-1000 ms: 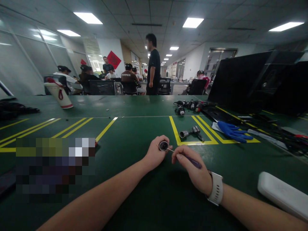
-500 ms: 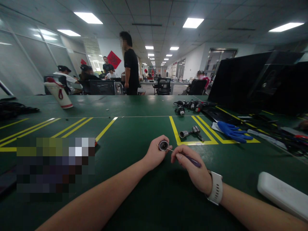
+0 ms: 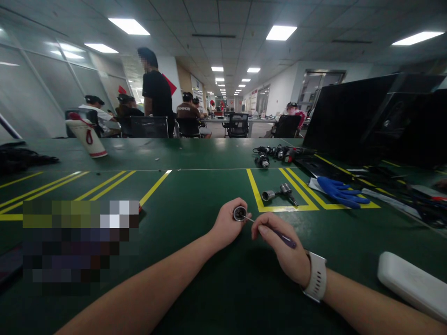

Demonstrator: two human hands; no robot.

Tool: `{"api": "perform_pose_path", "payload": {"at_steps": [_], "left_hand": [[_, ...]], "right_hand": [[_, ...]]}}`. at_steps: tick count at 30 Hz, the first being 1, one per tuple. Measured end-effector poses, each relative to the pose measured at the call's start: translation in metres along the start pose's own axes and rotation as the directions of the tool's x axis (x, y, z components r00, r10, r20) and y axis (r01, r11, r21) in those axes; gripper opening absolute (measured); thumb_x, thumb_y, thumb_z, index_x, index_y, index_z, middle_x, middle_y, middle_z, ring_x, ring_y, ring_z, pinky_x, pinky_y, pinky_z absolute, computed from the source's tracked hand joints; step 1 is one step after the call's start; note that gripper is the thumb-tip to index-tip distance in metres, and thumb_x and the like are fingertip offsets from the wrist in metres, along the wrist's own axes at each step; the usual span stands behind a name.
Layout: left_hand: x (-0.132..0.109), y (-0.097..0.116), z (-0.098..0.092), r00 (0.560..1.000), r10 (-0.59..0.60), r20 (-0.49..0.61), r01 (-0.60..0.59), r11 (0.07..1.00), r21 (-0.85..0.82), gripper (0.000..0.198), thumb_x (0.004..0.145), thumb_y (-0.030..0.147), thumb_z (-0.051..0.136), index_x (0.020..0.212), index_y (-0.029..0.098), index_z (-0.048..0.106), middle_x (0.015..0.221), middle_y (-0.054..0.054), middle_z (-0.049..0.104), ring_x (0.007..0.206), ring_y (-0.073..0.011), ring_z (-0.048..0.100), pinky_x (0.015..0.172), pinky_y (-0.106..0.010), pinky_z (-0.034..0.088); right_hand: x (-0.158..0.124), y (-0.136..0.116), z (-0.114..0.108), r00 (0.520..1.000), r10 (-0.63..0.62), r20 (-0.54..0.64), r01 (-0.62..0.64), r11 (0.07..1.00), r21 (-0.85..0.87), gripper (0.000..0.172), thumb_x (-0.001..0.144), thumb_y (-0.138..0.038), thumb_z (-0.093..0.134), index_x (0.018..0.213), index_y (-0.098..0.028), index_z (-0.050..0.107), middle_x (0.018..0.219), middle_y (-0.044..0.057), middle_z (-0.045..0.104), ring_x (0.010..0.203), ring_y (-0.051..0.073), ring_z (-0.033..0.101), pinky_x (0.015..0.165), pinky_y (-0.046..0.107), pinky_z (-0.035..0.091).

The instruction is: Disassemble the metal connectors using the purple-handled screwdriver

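My left hand is closed around a small round metal part, holding it upright just above the green table. My right hand, with a white watch on its wrist, pinches a thin purple-handled screwdriver. The tool's metal tip reaches into the open top of the round part. Both forearms rest low over the table's near side.
Two metal parts lie inside a yellow-marked box, more parts behind them. A blue glove and cables lie right, by dark monitors. A white case sits near right, a white cup far left. People sit and stand beyond.
My hands stay almost still on the part and screwdriver. A person in black at the back has walked from the middle towards the left.
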State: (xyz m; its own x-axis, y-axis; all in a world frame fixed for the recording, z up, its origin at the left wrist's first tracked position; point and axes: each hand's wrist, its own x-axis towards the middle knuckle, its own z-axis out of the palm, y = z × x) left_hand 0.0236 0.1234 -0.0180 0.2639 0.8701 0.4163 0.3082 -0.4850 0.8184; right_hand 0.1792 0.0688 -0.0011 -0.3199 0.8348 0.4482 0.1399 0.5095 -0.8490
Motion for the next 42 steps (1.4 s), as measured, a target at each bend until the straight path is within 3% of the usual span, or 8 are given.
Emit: {"api": "perform_pose_path", "payload": {"at_steps": [8, 17, 26, 35, 42], "left_hand": [[-0.0010, 0.0046, -0.0005, 1.000, -0.007, 0.002, 0.007, 1.000, 0.021, 0.010, 0.071, 0.018, 0.057, 0.065, 0.017, 0.049, 0.061, 0.005, 0.046, 0.056, -0.0104, 0.042, 0.054, -0.023, 0.034], [-0.0004, 0.0037, 0.0001, 1.000, 0.015, 0.008, -0.015, 1.000, 0.013, 0.010, 0.071, 0.017, 0.056, 0.065, 0.017, 0.048, 0.061, 0.005, 0.046, 0.056, -0.0104, 0.042, 0.054, -0.023, 0.034], [-0.0010, 0.0064, 0.0006, 1.000, -0.011, 0.003, 0.011, 1.000, -0.023, 0.011, 0.071, 0.017, 0.057, 0.065, 0.017, 0.047, 0.061, 0.005, 0.045, 0.055, -0.0096, 0.041, 0.053, -0.022, 0.034], [-0.0008, 0.0030, -0.0012, 1.000, -0.021, 0.009, 0.021, 1.000, 0.007, 0.010, 0.071, 0.017, 0.058, 0.068, 0.017, 0.049, 0.063, 0.004, 0.047, 0.058, -0.0105, 0.043, 0.054, -0.022, 0.036], [0.0000, 0.0002, 0.0001, 1.000, -0.007, -0.011, 0.007, 1.000, 0.005, 0.012, 0.070, 0.016, 0.058, 0.065, 0.017, 0.048, 0.061, 0.005, 0.045, 0.057, -0.0096, 0.041, 0.053, -0.022, 0.034]], "right_hand": [[0.0006, -0.0006, 0.0001, 1.000, 0.008, 0.030, -0.007, 1.000, -0.019, 0.019, 0.085, -0.020, 0.042, 0.075, -0.018, 0.058, 0.070, 0.001, 0.057, 0.065, 0.014, 0.052, 0.060, 0.028, 0.040], [-0.0019, -0.0010, 0.0010, 0.998, -0.054, -0.026, 0.053, 0.998, -0.043, 0.018, 0.087, -0.021, 0.042, 0.078, -0.019, 0.058, 0.073, 0.002, 0.058, 0.070, 0.017, 0.054, 0.065, 0.030, 0.041], [0.0023, 0.0064, -0.0003, 0.994, 0.108, 0.018, -0.109, 0.990, 0.094, 0.019, 0.086, -0.018, 0.043, 0.075, -0.017, 0.059, 0.070, 0.001, 0.058, 0.060, 0.013, 0.047, 0.056, 0.026, 0.038], [-0.0008, 0.0066, -0.0006, 0.997, 0.075, -0.030, -0.074, 0.996, 0.046, 0.018, 0.087, -0.019, 0.043, 0.076, -0.018, 0.058, 0.071, 0.001, 0.057, 0.063, 0.014, 0.049, 0.059, 0.027, 0.038], [0.0006, 0.0057, 0.0011, 0.997, 0.078, 0.012, -0.078, 0.996, 0.052, 0.017, 0.088, -0.022, 0.044, 0.079, -0.019, 0.058, 0.075, 0.001, 0.058, 0.066, 0.014, 0.051, 0.059, 0.027, 0.040]]}}
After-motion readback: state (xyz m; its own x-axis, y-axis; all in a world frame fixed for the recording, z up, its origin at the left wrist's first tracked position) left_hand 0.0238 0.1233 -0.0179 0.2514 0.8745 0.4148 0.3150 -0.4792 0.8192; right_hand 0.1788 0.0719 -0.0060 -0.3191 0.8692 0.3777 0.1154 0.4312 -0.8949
